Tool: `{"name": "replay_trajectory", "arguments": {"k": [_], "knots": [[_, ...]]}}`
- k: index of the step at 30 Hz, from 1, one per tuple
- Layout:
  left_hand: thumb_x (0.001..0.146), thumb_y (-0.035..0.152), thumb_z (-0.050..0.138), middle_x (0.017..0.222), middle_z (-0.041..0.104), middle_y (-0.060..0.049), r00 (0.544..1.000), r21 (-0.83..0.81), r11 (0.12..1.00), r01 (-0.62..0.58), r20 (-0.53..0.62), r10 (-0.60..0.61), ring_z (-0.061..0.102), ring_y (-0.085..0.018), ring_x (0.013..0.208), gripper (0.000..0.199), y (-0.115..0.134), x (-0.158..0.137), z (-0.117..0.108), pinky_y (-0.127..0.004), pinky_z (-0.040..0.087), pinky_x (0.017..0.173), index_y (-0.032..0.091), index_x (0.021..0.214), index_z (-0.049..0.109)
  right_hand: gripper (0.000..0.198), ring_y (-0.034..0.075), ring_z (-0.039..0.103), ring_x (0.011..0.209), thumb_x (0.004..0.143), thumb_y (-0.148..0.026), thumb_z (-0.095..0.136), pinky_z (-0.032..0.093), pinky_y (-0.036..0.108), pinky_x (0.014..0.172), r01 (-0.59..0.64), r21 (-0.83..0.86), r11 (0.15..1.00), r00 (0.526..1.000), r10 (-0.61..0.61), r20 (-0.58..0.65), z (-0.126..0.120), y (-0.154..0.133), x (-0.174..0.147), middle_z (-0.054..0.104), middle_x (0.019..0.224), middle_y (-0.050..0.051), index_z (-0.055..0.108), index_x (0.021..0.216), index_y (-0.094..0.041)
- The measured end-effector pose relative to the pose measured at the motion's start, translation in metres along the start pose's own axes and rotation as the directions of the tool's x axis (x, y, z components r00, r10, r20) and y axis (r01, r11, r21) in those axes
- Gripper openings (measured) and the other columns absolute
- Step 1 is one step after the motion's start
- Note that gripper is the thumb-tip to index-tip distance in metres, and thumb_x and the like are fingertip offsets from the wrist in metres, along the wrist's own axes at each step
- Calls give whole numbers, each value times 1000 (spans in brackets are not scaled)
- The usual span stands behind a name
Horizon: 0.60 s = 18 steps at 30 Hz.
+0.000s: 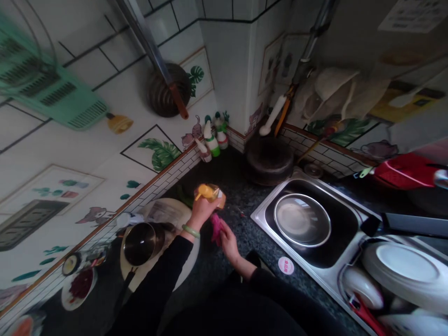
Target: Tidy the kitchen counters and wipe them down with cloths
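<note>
My left hand [202,212], with a pale green bangle at the wrist, is closed around a bottle [221,198] with a yellow top and what looks like amber contents. The bottle is held above the dark countertop. Just below and to the right, my right hand [229,242] grips a crumpled pink cloth [216,227]. The cloth hangs close under the bottle; whether the two touch I cannot tell. Left of my left arm, a pot [140,243] with a dark handle stands on a round pale board [185,270].
To the right is a steel sink [268,235] with a metal bowl [303,219] in it. Stacked white dishes [406,263] fill the near right. A dark pan [269,158] and several bottles [212,140] stand in the corner. A plate of dark red food [80,284] sits left.
</note>
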<state>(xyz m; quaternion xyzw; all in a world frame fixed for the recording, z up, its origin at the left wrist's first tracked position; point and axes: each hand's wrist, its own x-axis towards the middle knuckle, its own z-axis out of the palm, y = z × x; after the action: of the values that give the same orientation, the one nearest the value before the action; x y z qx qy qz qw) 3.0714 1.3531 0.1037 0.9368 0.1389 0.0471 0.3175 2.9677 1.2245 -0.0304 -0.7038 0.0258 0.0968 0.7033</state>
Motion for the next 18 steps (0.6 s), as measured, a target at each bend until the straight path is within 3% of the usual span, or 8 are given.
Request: {"name": "replay_trajectory", "arguments": {"k": [2, 4, 6, 11, 14, 17, 18], "knots": [[75, 37, 81, 97, 78, -7, 999, -20, 1000, -11, 34, 12, 72, -27, 106, 27, -2, -4, -3, -37, 54, 102, 18, 94, 74, 48, 28, 62, 128, 100, -48, 45, 49, 52, 112, 12, -4, 1000, 999, -12, -44, -18, -7, -4, 66, 139, 13, 65, 136, -22], [74, 38, 81, 96, 78, -6, 997, -76, 997, 3, 73, 3, 73, -26, 99, 29, -4, -9, -5, -38, 57, 97, 19, 95, 75, 48, 26, 55, 136, 103, -45, 43, 42, 53, 118, 87, -56, 995, 987, -94, -129, -33, -32, 5, 59, 146, 12, 59, 142, -24], [75, 36, 80, 98, 79, -5, 996, -117, 993, 16, 94, -5, 73, -26, 100, 28, -3, -15, -5, -39, 58, 97, 20, 98, 75, 47, 25, 47, 142, 104, -43, 43, 38, 54, 121, 187, -140, 972, 969, -206, -134, -39, -63, 23, 52, 151, 11, 55, 147, -28], [81, 23, 72, 96, 77, -9, 994, -31, 999, 34, 101, -31, 71, -28, 108, 19, 1, -23, -1, -37, 57, 98, 18, 99, 75, 42, 24, 56, 127, 100, -35, 49, 48, 44, 112, 327, -306, 894, 942, -335, 29, -29, -123, 82, 52, 136, 10, 64, 140, -30], [83, 23, 71, 97, 76, -8, 989, -2, 1000, 10, 146, -10, 71, -27, 105, 18, 2, -27, -1, -35, 57, 95, 19, 100, 74, 35, 24, 62, 110, 96, -31, 56, 54, 41, 100, 360, -406, 840, 933, -315, 176, -23, -140, 129, 60, 124, 9, 74, 125, -31], [80, 26, 78, 115, 74, -8, 986, -5, 998, -65, 156, 65, 68, -26, 111, 35, 2, -31, 0, -36, 55, 99, 21, 113, 70, 22, 22, 63, 100, 89, -24, 64, 55, 37, 94, 435, -433, 789, 869, -241, 432, -18, -149, 166, 69, 104, 4, 82, 100, -31], [79, 26, 79, 119, 72, -8, 985, -10, 996, -87, 152, 87, 68, -26, 112, 38, 1, -32, 0, -36, 55, 100, 22, 115, 70, 21, 22, 63, 99, 89, -23, 63, 55, 37, 94, 440, -432, 787, 861, -232, 454, -17, -150, 170, 70, 101, 4, 82, 96, -30]]}}
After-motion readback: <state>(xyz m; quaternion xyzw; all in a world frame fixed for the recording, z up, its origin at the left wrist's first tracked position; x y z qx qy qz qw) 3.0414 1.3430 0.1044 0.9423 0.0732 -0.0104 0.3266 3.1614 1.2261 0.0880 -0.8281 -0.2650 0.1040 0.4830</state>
